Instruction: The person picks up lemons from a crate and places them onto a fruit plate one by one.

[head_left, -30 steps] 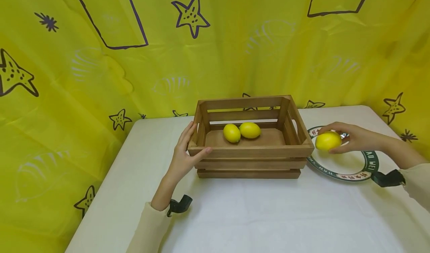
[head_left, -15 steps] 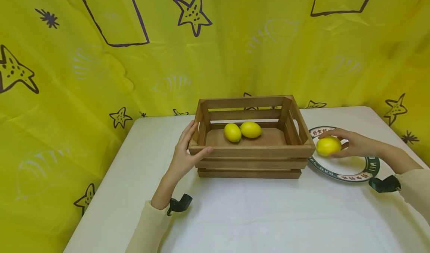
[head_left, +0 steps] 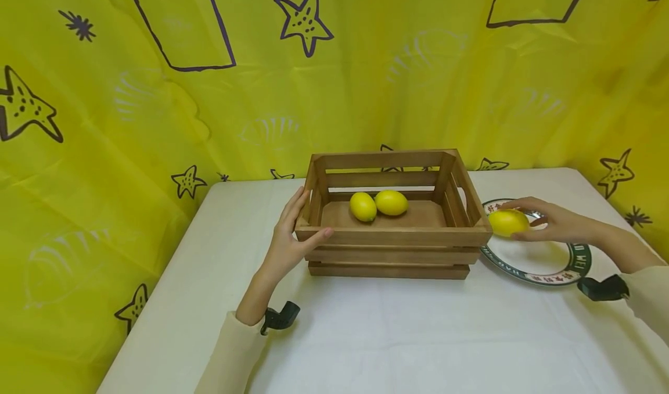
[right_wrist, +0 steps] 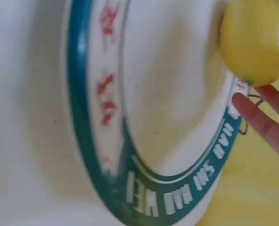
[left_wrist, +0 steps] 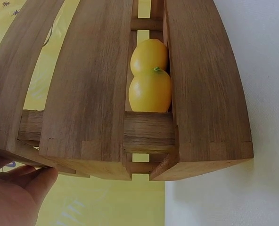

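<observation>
Two lemons (head_left: 377,204) lie inside crate (head_left: 392,249); third lemon (head_left: 508,222), gripped in my right hand (head_left: 554,222), has risen off plate (head_left: 538,263) right of crate since half second ago, so lift under way. Left hand (head_left: 287,243) clasps crate's left corner. Right wrist view alone shows plate lettering; left wrist view, slat gaps

A smooth yellow lemon (head_left: 508,222) is held above the near-left part of a white plate (head_left: 543,261) with a green lettered rim, just beside the right end of a brown slatted wooden crate (head_left: 392,237). The plate lies flat on the desk, its left edge hidden behind the crate. The crate stands upright on the desk, open at the top. Two more yellow lemons (head_left: 376,204) are seen lying side by side and touching on its floor, toward the back.
</observation>
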Tool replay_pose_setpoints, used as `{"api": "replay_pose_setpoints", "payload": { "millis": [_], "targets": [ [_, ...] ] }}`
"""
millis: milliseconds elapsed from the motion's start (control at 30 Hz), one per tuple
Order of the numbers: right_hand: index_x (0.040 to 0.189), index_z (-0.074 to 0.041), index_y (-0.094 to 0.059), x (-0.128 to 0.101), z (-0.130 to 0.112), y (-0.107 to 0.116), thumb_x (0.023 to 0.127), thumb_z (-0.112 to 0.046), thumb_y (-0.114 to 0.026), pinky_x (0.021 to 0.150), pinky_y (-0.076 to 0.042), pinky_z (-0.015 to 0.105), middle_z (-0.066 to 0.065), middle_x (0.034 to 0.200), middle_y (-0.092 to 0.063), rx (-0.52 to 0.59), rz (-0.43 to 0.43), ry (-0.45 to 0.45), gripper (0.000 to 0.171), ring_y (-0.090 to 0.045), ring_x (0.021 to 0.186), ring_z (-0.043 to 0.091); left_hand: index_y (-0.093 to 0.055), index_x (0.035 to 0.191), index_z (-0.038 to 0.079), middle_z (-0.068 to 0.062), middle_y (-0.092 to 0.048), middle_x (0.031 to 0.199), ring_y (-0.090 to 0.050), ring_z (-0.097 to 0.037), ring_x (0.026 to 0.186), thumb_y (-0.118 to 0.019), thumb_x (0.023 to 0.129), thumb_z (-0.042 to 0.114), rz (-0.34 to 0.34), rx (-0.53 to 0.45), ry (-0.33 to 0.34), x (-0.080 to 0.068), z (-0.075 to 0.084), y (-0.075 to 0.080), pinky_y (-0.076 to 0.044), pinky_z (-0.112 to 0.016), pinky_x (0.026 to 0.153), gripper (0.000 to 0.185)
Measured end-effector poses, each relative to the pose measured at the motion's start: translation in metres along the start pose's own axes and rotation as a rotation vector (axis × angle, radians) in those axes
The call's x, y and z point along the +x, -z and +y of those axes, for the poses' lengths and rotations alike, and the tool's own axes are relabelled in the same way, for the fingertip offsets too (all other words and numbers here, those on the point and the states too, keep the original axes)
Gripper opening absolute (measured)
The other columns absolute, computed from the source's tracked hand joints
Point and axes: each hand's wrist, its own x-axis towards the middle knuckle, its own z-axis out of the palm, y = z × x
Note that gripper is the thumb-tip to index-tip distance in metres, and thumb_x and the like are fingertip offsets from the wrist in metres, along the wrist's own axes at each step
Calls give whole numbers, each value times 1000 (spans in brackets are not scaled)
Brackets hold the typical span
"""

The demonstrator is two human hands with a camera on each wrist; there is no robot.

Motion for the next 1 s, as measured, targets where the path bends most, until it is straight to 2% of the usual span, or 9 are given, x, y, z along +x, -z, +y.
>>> {"api": "replay_pose_setpoints", "payload": {
  "millis": [167,300,400,700,1000],
  "targets": [
    [123,-2,-59,7,-12,7,73,2,-81,80,-46,14,-28,129,-43,-97,83,156,55,-40,112,-14,-27,154,7,2,-16,162,-19,-26,148,-73,82,53,1,0,-1,0,0,0,-20,-58,115,97],
    [122,-2,-61,12,-29,14,68,7,-81,87,-38,3,-27,131,-44,-73,106,236,58,-41,114,-14,-28,154,7,0,-17,162,-20,-27,148,-74,83,51,5,4,-5,-1,1,0,-20,-59,115,95],
    [120,-1,-63,16,-43,17,64,11,-81,88,-37,2,-23,131,-48,-59,111,292,60,-43,116,-12,-28,154,7,-2,-17,162,-20,-29,147,-76,84,44,7,7,-7,-1,2,0,-21,-59,114,93],
    [121,-7,-64,30,-83,28,61,7,-85,94,-32,3,-18,133,-50,-139,89,420,65,-42,120,-11,-27,154,7,-2,-16,162,-19,-30,148,-77,85,28,5,8,-3,0,0,-1,-21,-58,115,88],
    [124,-7,-62,48,-117,46,63,6,-85,97,-32,4,-13,136,-49,-160,0,519,66,-39,127,-7,-28,154,6,-5,-18,162,-21,-28,147,-76,84,41,6,10,-6,-1,3,0,-21,-59,114,92]
  ]
}}
